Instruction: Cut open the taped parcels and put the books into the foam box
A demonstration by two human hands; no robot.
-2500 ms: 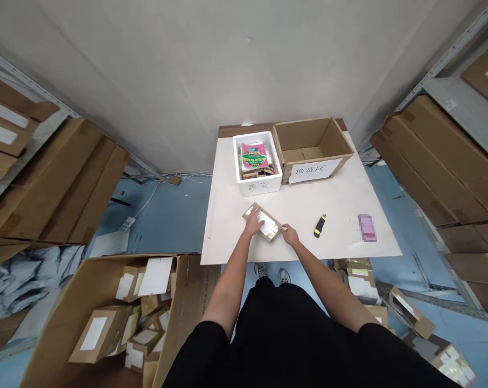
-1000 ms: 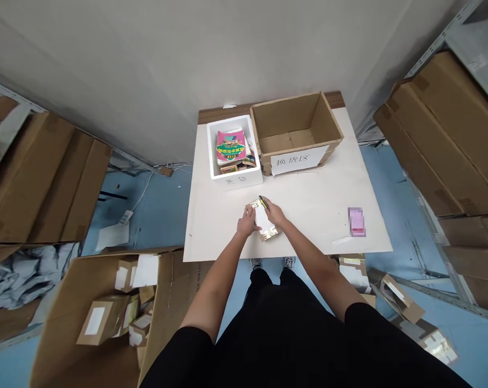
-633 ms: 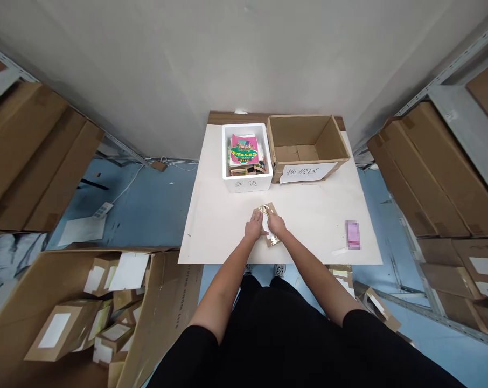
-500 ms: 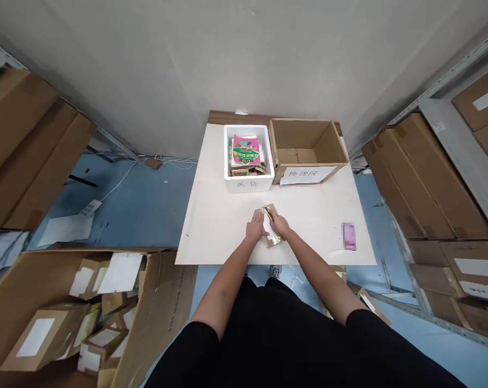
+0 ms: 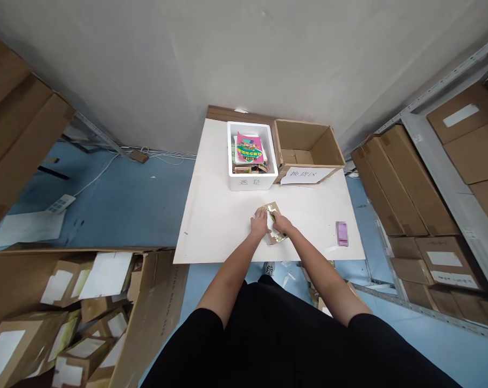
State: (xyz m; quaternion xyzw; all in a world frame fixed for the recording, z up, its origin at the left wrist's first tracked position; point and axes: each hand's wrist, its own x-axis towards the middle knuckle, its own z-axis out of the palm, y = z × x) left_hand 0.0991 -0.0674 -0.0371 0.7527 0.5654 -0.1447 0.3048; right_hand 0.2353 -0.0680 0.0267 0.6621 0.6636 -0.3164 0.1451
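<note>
A small brown cardboard parcel (image 5: 271, 207) with shiny tape and a white label lies on the white table (image 5: 215, 215) in front of me. My left hand (image 5: 260, 222) rests on its left side, fingers stretched out over it. In my right hand (image 5: 282, 223) is a slim yellow-and-black utility knife (image 5: 272, 216), held against the parcel's top; its blade is too small to make out. Behind the parcel stands a white foam box (image 5: 253, 183) containing a pink packet (image 5: 250, 146) and other flat packs.
An open cardboard box (image 5: 314, 160) with a handwritten sign adjoins the foam box. A purple item (image 5: 342, 234), blurred, lies at the table's right. Left below, a large carton (image 5: 157, 302) holds several labelled parcels. Shelving with boxes (image 5: 401, 183) flanks the right side.
My right hand has shifted slightly along the parcel with the knife, and the parcel has turned a little. My left hand stays on it. The whole view has shifted slightly.
</note>
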